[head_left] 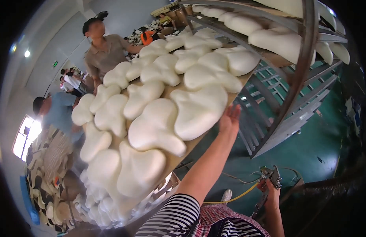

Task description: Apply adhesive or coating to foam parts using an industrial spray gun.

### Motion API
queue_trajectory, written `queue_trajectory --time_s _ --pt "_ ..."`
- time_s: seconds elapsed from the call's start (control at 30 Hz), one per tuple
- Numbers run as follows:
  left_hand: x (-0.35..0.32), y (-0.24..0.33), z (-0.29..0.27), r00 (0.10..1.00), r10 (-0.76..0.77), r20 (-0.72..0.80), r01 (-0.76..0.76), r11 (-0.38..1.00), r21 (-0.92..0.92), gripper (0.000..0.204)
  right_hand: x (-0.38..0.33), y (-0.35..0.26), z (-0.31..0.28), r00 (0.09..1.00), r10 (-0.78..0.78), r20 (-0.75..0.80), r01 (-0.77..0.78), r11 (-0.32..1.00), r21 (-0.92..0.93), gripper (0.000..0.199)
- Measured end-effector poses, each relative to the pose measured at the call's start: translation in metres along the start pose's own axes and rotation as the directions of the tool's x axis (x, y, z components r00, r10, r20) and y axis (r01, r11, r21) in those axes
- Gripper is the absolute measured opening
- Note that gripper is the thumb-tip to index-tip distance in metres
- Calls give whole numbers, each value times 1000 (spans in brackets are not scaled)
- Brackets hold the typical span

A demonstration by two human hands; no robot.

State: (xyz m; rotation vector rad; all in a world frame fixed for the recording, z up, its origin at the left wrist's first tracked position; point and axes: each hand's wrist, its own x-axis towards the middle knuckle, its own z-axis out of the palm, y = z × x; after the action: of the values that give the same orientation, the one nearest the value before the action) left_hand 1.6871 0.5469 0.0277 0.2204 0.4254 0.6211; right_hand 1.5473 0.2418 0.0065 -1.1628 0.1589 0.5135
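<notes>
Several white, rounded foam pads (157,124) with lobed, saddle-like shapes cover a brown board (196,142) in front of me. My left hand (230,118) reaches to the board's right edge, beside the nearest large foam pad. Its fingers are stretched out and apart; whether they bear the board's weight I cannot tell. Low on the right, my right hand (269,190) is closed around a metal spray gun (273,176). A yellow hose (244,194) runs from the gun toward my body.
A metal rack (299,83) with more foam pads (277,41) on its shelves stands at the right. Beyond the board stands a person in a beige shirt (108,53); another in blue (60,112) is at the left. Piled foam pieces (52,189) lie lower left. The floor (321,142) is green.
</notes>
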Motion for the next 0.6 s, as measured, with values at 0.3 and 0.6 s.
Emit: queue_trajectory --time_s 0.3,0.6 --pt "-148 94 -156 854 -503 131 122 438 891 48 -39 15 103 720 -12 694 48 998 -32 53" --pt "-469 248 -350 921 -335 -201 377 628 681 64 -196 95 293 -27 -39 999 -157 987 34 41"
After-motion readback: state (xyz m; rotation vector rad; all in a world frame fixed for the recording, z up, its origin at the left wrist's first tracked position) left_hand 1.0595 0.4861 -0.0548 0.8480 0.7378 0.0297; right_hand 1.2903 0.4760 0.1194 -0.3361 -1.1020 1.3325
